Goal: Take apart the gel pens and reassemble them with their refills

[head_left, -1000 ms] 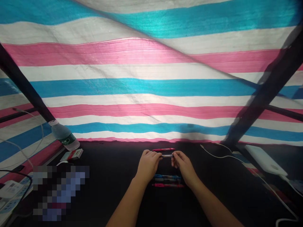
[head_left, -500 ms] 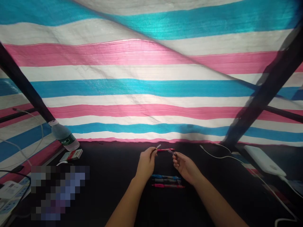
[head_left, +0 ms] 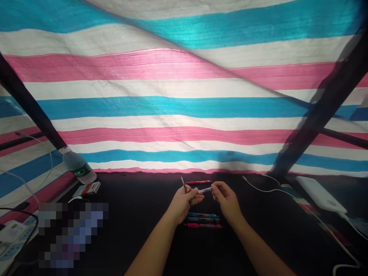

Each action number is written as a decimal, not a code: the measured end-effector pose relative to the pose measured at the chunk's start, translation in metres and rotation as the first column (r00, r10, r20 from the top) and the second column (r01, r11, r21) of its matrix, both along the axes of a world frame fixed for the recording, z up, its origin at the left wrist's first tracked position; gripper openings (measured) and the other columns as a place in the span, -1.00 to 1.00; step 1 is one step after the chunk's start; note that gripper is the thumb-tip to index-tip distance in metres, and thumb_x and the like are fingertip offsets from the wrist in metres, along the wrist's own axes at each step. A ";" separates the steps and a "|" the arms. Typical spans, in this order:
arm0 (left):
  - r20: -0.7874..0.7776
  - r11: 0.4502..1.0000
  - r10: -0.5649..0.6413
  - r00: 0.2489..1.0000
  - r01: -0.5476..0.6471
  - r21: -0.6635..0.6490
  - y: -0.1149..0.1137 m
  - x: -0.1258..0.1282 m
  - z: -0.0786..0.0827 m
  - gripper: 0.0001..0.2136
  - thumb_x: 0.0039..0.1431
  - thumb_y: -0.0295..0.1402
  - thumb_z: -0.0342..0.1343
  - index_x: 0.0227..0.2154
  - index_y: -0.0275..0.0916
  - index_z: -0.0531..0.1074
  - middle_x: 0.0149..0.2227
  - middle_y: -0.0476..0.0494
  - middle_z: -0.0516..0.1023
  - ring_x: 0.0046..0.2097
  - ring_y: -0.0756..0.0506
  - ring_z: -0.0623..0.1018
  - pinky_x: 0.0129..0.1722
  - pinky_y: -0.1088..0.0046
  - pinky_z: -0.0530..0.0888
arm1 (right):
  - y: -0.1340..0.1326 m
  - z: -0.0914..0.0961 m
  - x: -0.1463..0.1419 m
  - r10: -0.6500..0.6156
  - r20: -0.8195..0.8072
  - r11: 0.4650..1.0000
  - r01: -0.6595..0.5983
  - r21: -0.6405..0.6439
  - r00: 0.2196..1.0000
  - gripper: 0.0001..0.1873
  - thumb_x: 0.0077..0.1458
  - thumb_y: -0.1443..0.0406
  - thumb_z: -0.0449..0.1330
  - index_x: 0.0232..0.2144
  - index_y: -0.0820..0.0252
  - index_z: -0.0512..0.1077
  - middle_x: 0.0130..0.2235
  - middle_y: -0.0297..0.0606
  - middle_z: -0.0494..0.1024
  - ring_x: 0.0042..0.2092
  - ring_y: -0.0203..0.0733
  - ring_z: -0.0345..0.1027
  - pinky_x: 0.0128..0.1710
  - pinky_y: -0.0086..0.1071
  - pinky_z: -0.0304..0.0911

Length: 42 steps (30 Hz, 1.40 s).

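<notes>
My left hand (head_left: 184, 203) is closed, palm partly up, around a thin refill-like stick (head_left: 182, 180) that pokes up past the fingers with a pale tip. Its dark lower end shows below them. Between thumb and fingers the same hand also grips a clear pen barrel (head_left: 204, 190). At the barrel's other end, my right hand (head_left: 227, 199) pinches with thumb and forefinger. Just beyond the hands lies a red pen (head_left: 199, 182). Nearer to me, a blue pen (head_left: 204, 216), a dark pen (head_left: 202, 220) and a pink-red pen (head_left: 203, 225) rest side by side on the black table (head_left: 138, 234).
A bottle (head_left: 80, 168) and a small box (head_left: 87, 188) stand at the back left, with power strips (head_left: 11, 245) nearer. On the right lie a white power bank (head_left: 322, 194) and white cables (head_left: 267, 190). A striped sheet (head_left: 184, 107) hangs behind the table.
My hands have come together on the clear barrel. The left hand has turned palm up, tipping the stick more upright, and the right hand has turned over, knuckles upward. The pens on the table stay put.
</notes>
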State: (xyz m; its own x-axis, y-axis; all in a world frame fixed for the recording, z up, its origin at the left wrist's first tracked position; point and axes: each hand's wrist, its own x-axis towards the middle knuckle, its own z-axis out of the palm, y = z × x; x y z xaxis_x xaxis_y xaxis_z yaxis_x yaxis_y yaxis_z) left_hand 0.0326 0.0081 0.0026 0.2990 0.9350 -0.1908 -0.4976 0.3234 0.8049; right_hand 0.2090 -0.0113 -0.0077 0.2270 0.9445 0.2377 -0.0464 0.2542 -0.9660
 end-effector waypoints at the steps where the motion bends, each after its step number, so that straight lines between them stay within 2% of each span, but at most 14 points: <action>1: 0.012 1.000 -0.005 1.000 0.005 -0.020 0.000 0.000 0.000 -0.52 0.00 -0.35 0.47 -0.42 -0.18 0.15 -0.35 -0.14 0.63 -0.32 -0.10 0.69 -0.26 0.46 0.61 | 0.000 0.000 0.000 -0.007 0.008 1.000 0.007 0.006 1.000 -0.64 0.08 -0.05 0.36 -0.33 0.10 0.51 -0.48 -0.36 0.44 -0.46 -0.21 0.27 -0.46 -0.36 0.18; 6: 0.059 0.992 -0.010 0.998 0.017 -0.126 0.000 0.000 -0.001 -0.60 0.11 -0.52 0.38 -0.45 -0.20 0.17 -0.31 -0.19 0.64 -0.24 -0.11 0.72 -0.15 0.48 0.64 | -0.002 0.004 0.002 -0.047 0.052 0.998 0.045 0.049 0.998 -0.65 0.09 -0.02 0.37 -0.33 0.11 0.52 -0.49 -0.37 0.41 -0.48 -0.22 0.24 -0.47 -0.36 0.19; 10: 0.074 0.989 0.001 0.997 0.009 -0.147 0.000 0.000 -0.003 -0.60 0.09 -0.61 0.37 -0.47 -0.20 0.18 -0.39 -0.06 0.58 -0.18 -0.13 0.72 -0.06 0.46 0.64 | -0.004 0.007 0.002 -0.061 0.056 0.997 0.058 0.055 0.997 -0.64 0.03 -0.02 0.41 -0.34 0.11 0.54 -0.47 -0.34 0.44 -0.46 -0.20 0.26 -0.47 -0.35 0.21; 20: 0.099 0.989 0.007 0.995 0.008 -0.150 0.002 0.000 -0.007 -0.59 0.05 -0.64 0.37 -0.50 -0.20 0.18 -0.43 -0.01 0.53 -0.21 -0.11 0.71 -0.11 0.51 0.66 | -0.004 0.005 0.005 -0.079 -0.010 0.993 0.080 0.088 0.997 -0.73 0.11 0.05 0.37 -0.28 0.08 0.56 -0.49 -0.37 0.42 -0.46 -0.22 0.25 -0.46 -0.35 0.19; 24: 0.092 0.989 0.010 0.996 0.003 -0.145 0.002 0.000 -0.006 -0.59 0.05 -0.63 0.36 -0.50 -0.20 0.18 -0.39 -0.07 0.58 -0.25 -0.07 0.71 -0.21 0.58 0.65 | 0.001 0.006 0.008 -0.180 -0.038 0.974 0.184 0.130 0.983 -0.72 0.19 0.02 0.29 -0.26 0.07 0.55 -0.41 -0.32 0.47 -0.36 -0.16 0.33 -0.32 -0.31 0.27; 26: 0.079 0.992 0.018 0.997 -0.008 -0.128 0.003 0.000 -0.007 -0.58 0.04 -0.61 0.37 -0.50 -0.20 0.17 -0.38 -0.09 0.60 -0.25 -0.06 0.70 -0.21 0.56 0.65 | 0.002 0.006 0.008 -0.219 -0.094 0.960 0.232 0.155 0.971 -0.70 0.24 -0.02 0.23 -0.28 0.06 0.50 -0.33 -0.29 0.50 -0.29 -0.13 0.38 -0.24 -0.27 0.31; 28: 0.075 0.996 0.034 0.997 -0.027 -0.089 0.004 -0.001 -0.007 -0.56 0.02 -0.58 0.40 -0.50 -0.19 0.16 -0.37 -0.10 0.61 -0.26 -0.06 0.70 -0.17 0.52 0.65 | 0.002 0.005 0.007 -0.218 -0.111 0.958 0.234 0.166 0.970 -0.68 0.28 -0.04 0.17 -0.27 0.04 0.47 -0.36 -0.32 0.47 -0.29 -0.12 0.39 -0.23 -0.26 0.32; 30: 0.070 0.999 0.038 0.997 -0.036 -0.040 0.004 -0.001 -0.008 -0.54 -0.02 -0.53 0.44 -0.50 -0.19 0.15 -0.38 -0.09 0.62 -0.28 -0.06 0.69 -0.17 0.48 0.65 | 0.000 0.004 0.005 -0.190 -0.012 0.969 0.190 0.159 0.982 -0.68 0.30 -0.03 0.13 -0.25 0.03 0.47 -0.43 -0.35 0.40 -0.34 -0.13 0.35 -0.28 -0.28 0.30; 32: 0.046 0.999 0.036 0.998 -0.037 0.011 0.004 0.000 -0.007 -0.51 -0.05 -0.46 0.48 -0.49 -0.18 0.13 -0.37 -0.11 0.63 -0.31 -0.06 0.68 -0.22 0.49 0.64 | -0.003 0.004 0.004 -0.135 0.176 0.981 0.106 0.162 0.975 -0.70 0.30 0.00 0.15 -0.21 0.03 0.51 -0.42 -0.33 0.39 -0.35 -0.13 0.32 -0.30 -0.29 0.27; 34: 0.017 0.998 0.032 0.999 -0.033 0.051 0.002 0.000 -0.005 -0.48 -0.09 -0.39 0.51 -0.49 -0.19 0.13 -0.37 -0.12 0.64 -0.33 -0.06 0.68 -0.26 0.49 0.62 | -0.006 0.004 0.001 -0.048 0.339 0.985 -0.012 0.172 0.940 -0.74 0.27 0.05 0.21 -0.16 0.03 0.56 -0.35 -0.30 0.43 -0.32 -0.12 0.33 -0.31 -0.29 0.26; 36: 0.000 0.997 0.026 1.000 -0.026 0.070 0.001 0.000 -0.003 -0.46 -0.12 -0.36 0.52 -0.49 -0.19 0.12 -0.36 -0.13 0.65 -0.34 -0.07 0.68 -0.25 0.47 0.61 | -0.008 0.004 0.000 0.037 0.420 0.980 -0.116 0.164 0.907 -0.78 0.24 0.09 0.25 -0.18 0.03 0.59 -0.31 -0.27 0.46 -0.30 -0.12 0.34 -0.31 -0.30 0.24; 39: -0.003 0.996 0.039 0.999 -0.038 0.085 0.000 0.000 0.000 -0.45 -0.13 -0.35 0.53 -0.50 -0.19 0.12 -0.37 -0.14 0.65 -0.34 -0.07 0.67 -0.26 0.48 0.61 | -0.006 0.002 -0.002 0.095 0.330 0.987 -0.132 0.091 0.939 -0.76 0.23 0.08 0.27 -0.30 0.09 0.59 -0.39 -0.28 0.45 -0.37 -0.18 0.30 -0.40 -0.33 0.18; 42: 0.032 0.995 0.076 0.997 -0.078 0.057 0.002 -0.002 0.000 -0.46 -0.12 -0.38 0.53 -0.51 -0.20 0.12 -0.32 -0.18 0.66 -0.33 -0.05 0.67 -0.29 0.54 0.60 | -0.001 -0.001 -0.002 0.114 0.002 0.990 -0.114 -0.077 0.993 -0.69 0.17 0.03 0.32 -0.36 0.14 0.54 -0.49 -0.38 0.32 -0.51 -0.32 0.11 -0.57 -0.43 -0.04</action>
State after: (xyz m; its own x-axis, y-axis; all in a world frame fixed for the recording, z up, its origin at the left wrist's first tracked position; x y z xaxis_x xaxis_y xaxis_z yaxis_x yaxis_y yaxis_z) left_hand 0.0304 0.0104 0.0028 0.2308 0.9647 -0.1271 -0.5432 0.2361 0.8057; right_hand 0.2073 -0.0126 -0.0087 0.1153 0.9796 0.1645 -0.0644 0.1726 -0.9829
